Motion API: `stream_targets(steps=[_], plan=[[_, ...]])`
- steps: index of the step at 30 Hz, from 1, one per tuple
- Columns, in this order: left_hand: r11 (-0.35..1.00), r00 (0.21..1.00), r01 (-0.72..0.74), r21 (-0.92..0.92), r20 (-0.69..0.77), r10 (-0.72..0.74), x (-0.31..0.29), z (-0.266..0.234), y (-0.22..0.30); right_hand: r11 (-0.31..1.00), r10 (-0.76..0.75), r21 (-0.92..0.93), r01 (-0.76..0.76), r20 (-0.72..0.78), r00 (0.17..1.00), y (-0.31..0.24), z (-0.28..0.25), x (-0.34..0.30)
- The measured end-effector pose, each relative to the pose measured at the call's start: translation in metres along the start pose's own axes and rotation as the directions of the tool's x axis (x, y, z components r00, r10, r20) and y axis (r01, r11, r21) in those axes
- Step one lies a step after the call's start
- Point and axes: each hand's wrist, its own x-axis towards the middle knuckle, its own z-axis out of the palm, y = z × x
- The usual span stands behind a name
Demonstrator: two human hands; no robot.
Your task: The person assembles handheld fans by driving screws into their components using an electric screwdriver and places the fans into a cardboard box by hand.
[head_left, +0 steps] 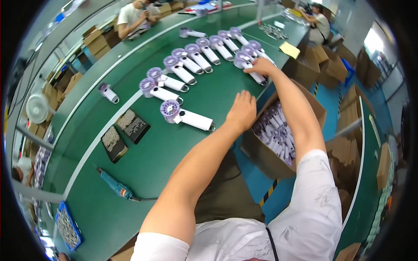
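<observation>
Beside an open brown cardboard box of purple-and-white fans, the bare left hand rests at the smooth green tabletop's edge, fingers close together, palm hidden. Beyond, the bare right hand bends over a white-handled, purple-headed handheld fan among similar ones; whether it pinches, I cannot tell.

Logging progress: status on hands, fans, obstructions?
Right hand on a fan, grip unclear. Left hand at edge of table, palm hidden. Screwdriver off left, clear.
</observation>
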Motion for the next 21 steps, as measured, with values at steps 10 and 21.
stream_targets(steps=[10,21], plan=[[0.997,1.0,0.002,-0.073,0.002,-0.002,0.01,-0.01,0.002,0.998,0.023,0.066,-0.012,-0.172,0.985,0.02,0.018,0.019],[0.995,0.997,0.01,-0.104,0.075,-0.002,0.0,-0.029,0.004,0.919,0.198,0.395,-0.004,-0.453,0.869,0.128,0.011,-0.206]])
